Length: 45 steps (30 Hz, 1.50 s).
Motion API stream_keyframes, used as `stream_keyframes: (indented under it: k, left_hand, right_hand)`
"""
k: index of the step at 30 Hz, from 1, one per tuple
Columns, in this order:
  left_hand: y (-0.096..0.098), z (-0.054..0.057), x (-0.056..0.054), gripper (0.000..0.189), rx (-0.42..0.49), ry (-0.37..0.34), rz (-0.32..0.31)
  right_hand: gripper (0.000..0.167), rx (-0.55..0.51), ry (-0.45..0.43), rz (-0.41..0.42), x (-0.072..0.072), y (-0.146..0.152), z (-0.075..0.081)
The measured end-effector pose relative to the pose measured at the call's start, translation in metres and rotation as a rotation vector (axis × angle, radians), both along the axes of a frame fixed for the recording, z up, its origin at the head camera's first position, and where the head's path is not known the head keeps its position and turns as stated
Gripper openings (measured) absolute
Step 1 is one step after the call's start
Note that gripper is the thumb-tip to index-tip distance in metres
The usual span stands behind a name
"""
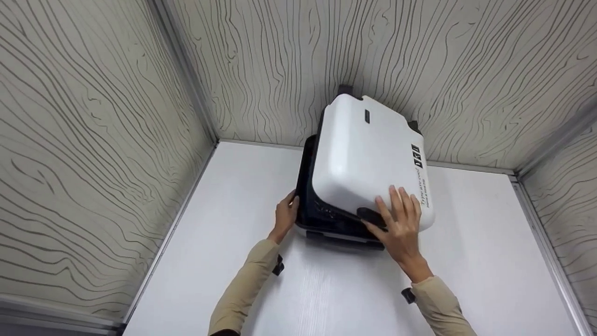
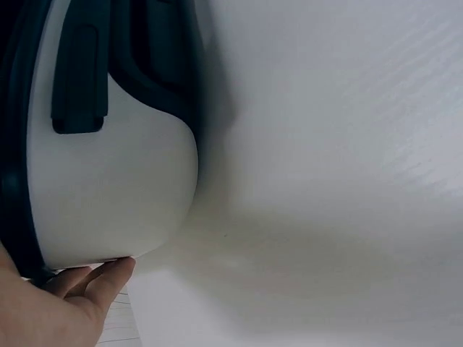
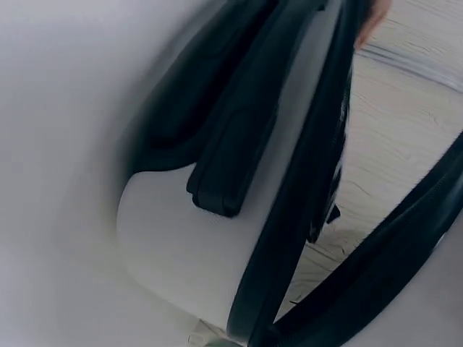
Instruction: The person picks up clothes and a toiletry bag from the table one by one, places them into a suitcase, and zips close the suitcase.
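Note:
A white hard-shell suitcase [image 1: 368, 149] lies on a white table with its lid part raised, and dark lining shows in the gap along its front and left. My left hand [image 1: 285, 215] grips the left edge of the lower shell [image 2: 108, 188], thumb at the rim and fingers against the outside. On the lid's front corner, my right hand [image 1: 399, 228] rests with fingers spread, beside a black oval part [image 1: 371, 216], its thumb at the lid's edge. The right wrist view shows the lower shell's black side handle [image 3: 231, 159] and the gap, without the right hand.
The white table [image 1: 224, 205] meets a wood-grain patterned panel [image 1: 261, 70] behind the suitcase. More patterned panels stand at left [image 1: 93, 140] and right [image 1: 573, 210], joined by metal frame strips. Black wheels [image 1: 345, 89] at the suitcase's far end are close to the back panel.

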State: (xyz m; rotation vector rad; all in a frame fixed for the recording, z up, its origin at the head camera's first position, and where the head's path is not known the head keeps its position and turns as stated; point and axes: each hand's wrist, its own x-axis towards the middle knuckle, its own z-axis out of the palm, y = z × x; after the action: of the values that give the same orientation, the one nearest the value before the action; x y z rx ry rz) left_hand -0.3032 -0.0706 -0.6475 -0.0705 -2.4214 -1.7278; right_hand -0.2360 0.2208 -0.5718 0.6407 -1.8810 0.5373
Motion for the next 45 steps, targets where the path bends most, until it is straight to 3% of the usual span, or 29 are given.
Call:
stream_keyframes:
  k: [19, 33, 45]
  left_hand:
    - [0.001, 0.002, -0.001, 0.039, -0.021, -0.014, -0.002]
    - [-0.001, 0.001, 0.000, 0.041, -0.057, -0.003, -0.023]
    - [-0.005, 0.000, 0.001, 0.040, -0.010, 0.031, -0.030]
  right_hand:
    - [0.066, 0.220, 0.009, 0.013, -0.001, -0.016, -0.015]
    - [0.066, 0.245, -0.009, 0.048, -0.002, -0.022, -0.022]
    - [0.072, 0.279, -0.013, 0.039, -0.003, -0.027, -0.026]
